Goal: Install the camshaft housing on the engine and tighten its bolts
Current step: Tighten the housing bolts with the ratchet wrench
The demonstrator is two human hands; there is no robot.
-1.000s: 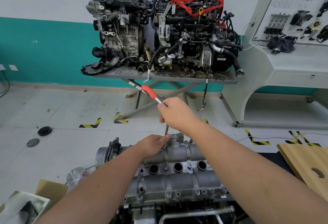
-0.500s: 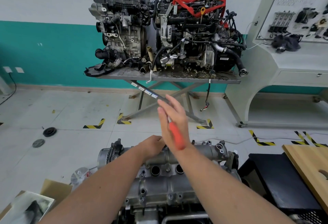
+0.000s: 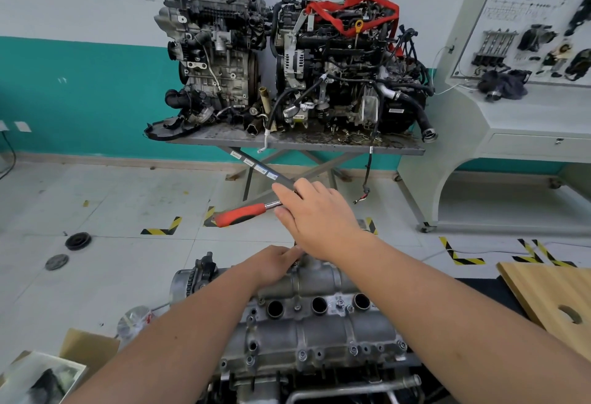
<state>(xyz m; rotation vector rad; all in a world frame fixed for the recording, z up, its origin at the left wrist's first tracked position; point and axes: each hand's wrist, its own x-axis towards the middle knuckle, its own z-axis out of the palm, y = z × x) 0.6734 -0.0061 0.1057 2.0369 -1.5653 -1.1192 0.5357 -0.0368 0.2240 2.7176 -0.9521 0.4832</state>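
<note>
Item: cast grey aluminium camshaft housing (image 3: 307, 323), seated atop the engine at lower centre, three round plug wells showing.
Handling: judged heavy, rigid and probably oily; take hold at its two long ends, not the bolt bosses.
Tool: one chrome ratchet wrench with red-and-black grip (image 3: 244, 213), handle pointing left, its socket end hidden behind the hands.
Right hand (image 3: 319, 218): fingers loosely extended over the ratchet shaft (whether they curl round it cannot be told).
Left hand (image 3: 275, 264): resting on the housing's far edge, fingertips at the bolt, grip unclear.
Bolts: several along the near flange; exact count uncertain.
Background: two complete engines on a grey steel worktop (image 3: 297, 143).
</note>
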